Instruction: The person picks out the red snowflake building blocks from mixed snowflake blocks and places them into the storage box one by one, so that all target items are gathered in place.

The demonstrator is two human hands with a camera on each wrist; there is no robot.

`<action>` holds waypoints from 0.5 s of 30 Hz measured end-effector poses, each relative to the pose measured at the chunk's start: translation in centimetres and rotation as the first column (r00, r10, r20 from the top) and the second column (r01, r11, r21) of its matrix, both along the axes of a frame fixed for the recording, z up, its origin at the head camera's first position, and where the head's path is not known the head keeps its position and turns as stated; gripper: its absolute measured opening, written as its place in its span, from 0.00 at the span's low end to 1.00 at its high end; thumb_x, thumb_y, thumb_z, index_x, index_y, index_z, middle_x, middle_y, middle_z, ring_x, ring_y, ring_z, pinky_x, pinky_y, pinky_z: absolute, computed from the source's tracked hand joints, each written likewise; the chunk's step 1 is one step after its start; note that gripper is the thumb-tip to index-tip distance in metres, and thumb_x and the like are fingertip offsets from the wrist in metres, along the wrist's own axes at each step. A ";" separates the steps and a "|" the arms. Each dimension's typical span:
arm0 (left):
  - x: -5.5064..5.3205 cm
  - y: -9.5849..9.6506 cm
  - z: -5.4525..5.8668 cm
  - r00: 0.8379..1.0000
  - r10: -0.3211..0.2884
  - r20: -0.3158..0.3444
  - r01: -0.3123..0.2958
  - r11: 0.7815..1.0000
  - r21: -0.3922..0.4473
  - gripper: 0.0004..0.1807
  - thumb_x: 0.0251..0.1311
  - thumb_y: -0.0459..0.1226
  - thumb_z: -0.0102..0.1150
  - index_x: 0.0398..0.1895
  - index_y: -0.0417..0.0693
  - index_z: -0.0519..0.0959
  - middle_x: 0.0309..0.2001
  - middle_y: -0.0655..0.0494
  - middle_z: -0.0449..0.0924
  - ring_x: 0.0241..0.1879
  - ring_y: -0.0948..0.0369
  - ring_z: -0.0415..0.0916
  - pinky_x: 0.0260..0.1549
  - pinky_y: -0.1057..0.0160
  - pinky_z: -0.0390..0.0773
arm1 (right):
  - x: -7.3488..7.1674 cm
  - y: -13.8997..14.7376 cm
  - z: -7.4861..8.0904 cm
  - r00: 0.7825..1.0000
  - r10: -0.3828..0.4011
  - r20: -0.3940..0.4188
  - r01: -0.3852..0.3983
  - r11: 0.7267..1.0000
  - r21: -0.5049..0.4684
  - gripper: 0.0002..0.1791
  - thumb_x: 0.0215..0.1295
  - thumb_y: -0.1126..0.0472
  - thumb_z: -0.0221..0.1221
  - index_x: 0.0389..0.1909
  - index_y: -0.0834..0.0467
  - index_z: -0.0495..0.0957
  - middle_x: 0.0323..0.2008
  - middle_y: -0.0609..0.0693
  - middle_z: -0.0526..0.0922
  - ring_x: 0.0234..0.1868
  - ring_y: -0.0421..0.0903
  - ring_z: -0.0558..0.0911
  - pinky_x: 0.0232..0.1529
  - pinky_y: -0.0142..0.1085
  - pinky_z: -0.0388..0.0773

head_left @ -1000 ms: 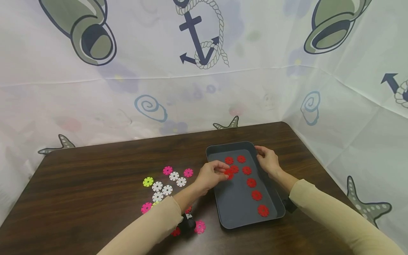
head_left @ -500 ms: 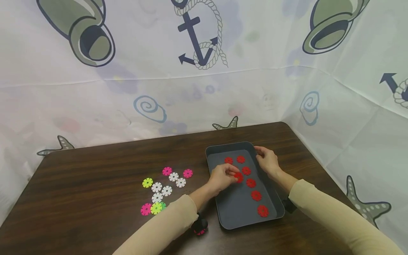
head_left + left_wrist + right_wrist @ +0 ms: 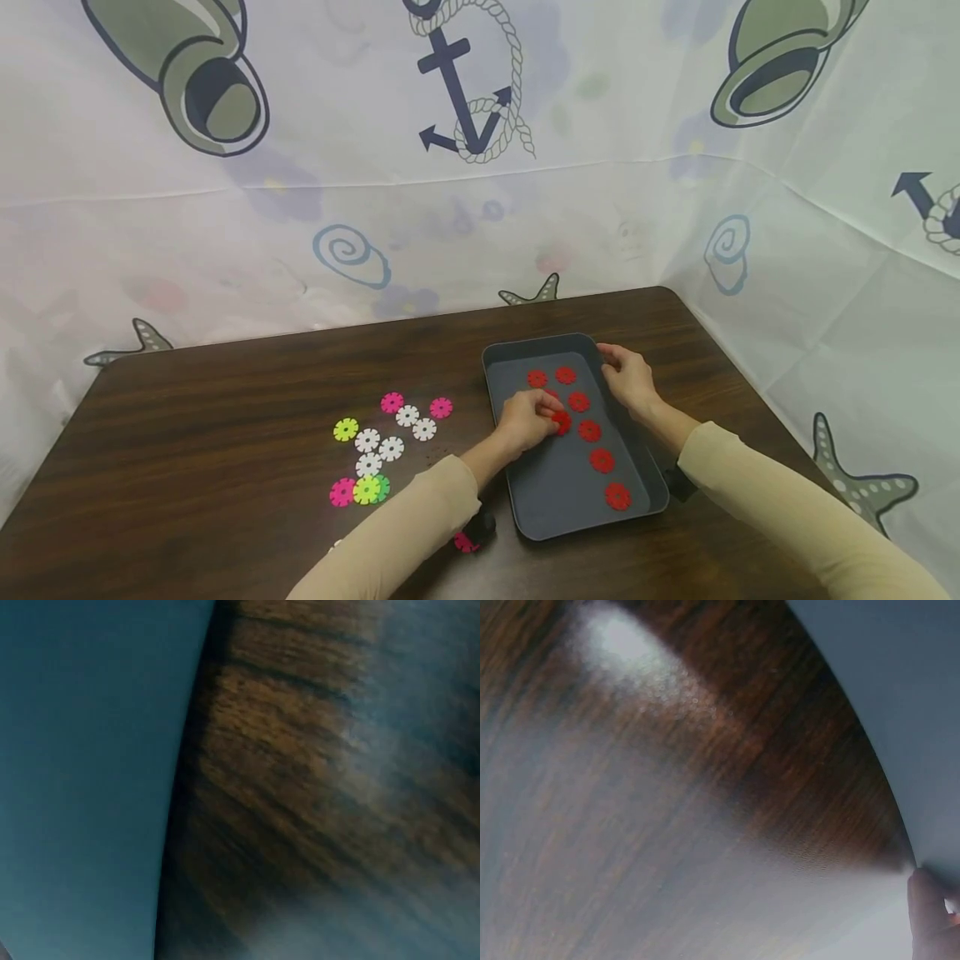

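Observation:
My left hand is over the grey baking tray, pinching a red interlocking disc at its fingertips, low over the tray floor. Several more red discs lie flat in the tray, most along its right side; one is partly covered by the left fingers. At the tray's far right corner, my right hand grips the rim. The right wrist view shows its fingers against the edge of the tray. In the left wrist view only the tray's side and wood appear; the hand is out of sight.
Left of the tray, white discs, pink discs, yellow discs and a green disc lie on the brown wooden table. Another pink disc shows beside the left wrist. A printed curtain hangs behind.
My left hand has moved right and slightly nearer with the red disc, from the tray's left side towards its middle. The right hand has stayed at the rim.

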State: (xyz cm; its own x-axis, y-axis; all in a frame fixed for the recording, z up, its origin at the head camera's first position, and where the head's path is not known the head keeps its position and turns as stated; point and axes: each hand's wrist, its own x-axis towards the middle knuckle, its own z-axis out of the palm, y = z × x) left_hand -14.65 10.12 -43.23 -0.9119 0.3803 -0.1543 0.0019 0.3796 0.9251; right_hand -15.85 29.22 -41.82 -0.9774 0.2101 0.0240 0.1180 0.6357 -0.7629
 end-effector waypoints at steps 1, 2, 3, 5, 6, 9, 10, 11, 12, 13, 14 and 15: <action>0.0 0.0 -0.1 1.000 -0.001 -0.013 0.001 1.000 -0.013 0.10 0.48 0.23 0.64 0.34 0.42 0.82 0.30 0.54 0.79 0.30 0.64 0.73 0.28 0.70 0.75 | 0.0 0.0 0.0 1.000 0.000 0.000 0.000 1.000 -0.002 0.22 0.65 0.72 0.48 0.60 0.66 0.69 0.52 0.66 0.77 0.52 0.58 0.76 0.48 0.46 0.75; 0.0 0.0 -0.1 1.000 -0.004 -0.026 0.004 1.000 -0.022 0.10 0.48 0.23 0.64 0.33 0.42 0.82 0.30 0.54 0.79 0.30 0.64 0.73 0.27 0.70 0.75 | 0.0 0.0 0.0 1.000 -0.002 0.000 0.002 1.000 -0.004 0.22 0.65 0.71 0.48 0.60 0.66 0.69 0.52 0.66 0.77 0.52 0.58 0.76 0.48 0.46 0.75; 0.1 0.1 -0.1 0.999 -0.007 -0.046 0.005 0.999 -0.034 0.10 0.47 0.23 0.64 0.33 0.42 0.82 0.29 0.54 0.80 0.30 0.64 0.73 0.27 0.71 0.75 | 0.0 0.0 0.0 1.000 -0.003 0.001 0.003 1.000 -0.003 0.22 0.65 0.71 0.48 0.60 0.66 0.69 0.52 0.66 0.77 0.52 0.58 0.77 0.47 0.45 0.75; 0.1 0.1 -0.1 0.996 -0.013 -0.090 0.007 0.998 -0.057 0.10 0.47 0.23 0.64 0.33 0.42 0.82 0.29 0.53 0.80 0.29 0.65 0.74 0.26 0.71 0.74 | 0.0 0.0 0.0 1.000 -0.004 0.003 0.004 1.000 -0.004 0.22 0.65 0.72 0.48 0.60 0.66 0.69 0.52 0.66 0.77 0.51 0.58 0.77 0.47 0.45 0.75; 0.2 0.1 -0.1 0.994 -0.015 -0.108 0.008 0.998 -0.069 0.10 0.46 0.23 0.64 0.33 0.42 0.83 0.29 0.53 0.80 0.29 0.65 0.74 0.26 0.72 0.74 | 0.0 0.0 0.0 1.000 -0.005 0.007 0.005 1.000 -0.007 0.22 0.65 0.72 0.48 0.60 0.66 0.69 0.52 0.66 0.77 0.51 0.58 0.77 0.47 0.45 0.75; 0.3 0.1 -0.1 0.986 -0.020 -0.163 0.004 0.995 -0.099 0.10 0.46 0.23 0.65 0.32 0.42 0.83 0.29 0.53 0.81 0.29 0.65 0.74 0.27 0.72 0.74 | 0.0 0.0 0.1 1.000 -0.005 0.009 0.005 1.000 -0.004 0.22 0.65 0.72 0.48 0.60 0.66 0.69 0.52 0.66 0.77 0.51 0.58 0.77 0.45 0.44 0.76; 0.4 0.2 -0.1 0.984 -0.020 -0.178 0.001 0.994 -0.110 0.10 0.45 0.24 0.65 0.32 0.42 0.83 0.29 0.53 0.81 0.29 0.65 0.75 0.27 0.72 0.74 | 0.0 0.0 0.1 1.000 -0.005 0.009 0.005 1.000 -0.004 0.22 0.65 0.72 0.48 0.60 0.66 0.69 0.51 0.66 0.77 0.50 0.58 0.77 0.45 0.43 0.76; 0.4 0.2 -0.1 0.981 -0.020 -0.193 -0.004 0.993 -0.121 0.10 0.45 0.24 0.66 0.32 0.43 0.83 0.29 0.54 0.81 0.30 0.65 0.75 0.28 0.72 0.74 | 0.0 0.0 0.1 1.000 -0.005 0.009 0.005 1.000 -0.004 0.22 0.65 0.72 0.48 0.60 0.66 0.69 0.51 0.66 0.77 0.50 0.58 0.77 0.45 0.43 0.76; 0.4 0.2 -0.1 0.978 -0.020 -0.207 -0.008 0.991 -0.132 0.10 0.45 0.25 0.66 0.32 0.43 0.83 0.28 0.54 0.81 0.30 0.64 0.75 0.28 0.72 0.74 | 0.0 0.0 0.1 1.000 -0.006 0.008 0.006 1.000 -0.006 0.22 0.65 0.72 0.48 0.60 0.66 0.69 0.51 0.66 0.77 0.50 0.57 0.77 0.44 0.42 0.76; 0.4 0.2 -0.1 0.975 -0.020 -0.221 -0.012 0.990 -0.143 0.10 0.45 0.25 0.67 0.32 0.44 0.83 0.28 0.54 0.81 0.30 0.64 0.75 0.28 0.72 0.74 | 0.0 0.0 0.1 1.000 -0.006 0.009 0.006 1.000 -0.006 0.22 0.65 0.71 0.48 0.60 0.66 0.69 0.51 0.66 0.77 0.50 0.57 0.77 0.44 0.42 0.76; 0.5 0.2 -0.1 0.973 -0.020 -0.232 -0.016 0.988 -0.154 0.10 0.45 0.26 0.67 0.32 0.44 0.83 0.28 0.54 0.82 0.30 0.64 0.75 0.29 0.72 0.73 | 0.0 0.0 0.1 1.000 -0.005 0.009 0.005 1.000 -0.007 0.22 0.65 0.71 0.48 0.60 0.66 0.69 0.51 0.66 0.77 0.50 0.57 0.77 0.44 0.42 0.76; 0.5 0.2 -0.1 0.969 -0.022 -0.245 -0.020 0.986 -0.167 0.10 0.44 0.26 0.67 0.32 0.44 0.84 0.28 0.55 0.81 0.30 0.64 0.75 0.29 0.71 0.73 | 0.0 0.0 0.1 1.000 -0.005 0.010 0.006 1.000 -0.008 0.22 0.65 0.71 0.48 0.60 0.66 0.69 0.51 0.66 0.77 0.50 0.57 0.77 0.44 0.42 0.76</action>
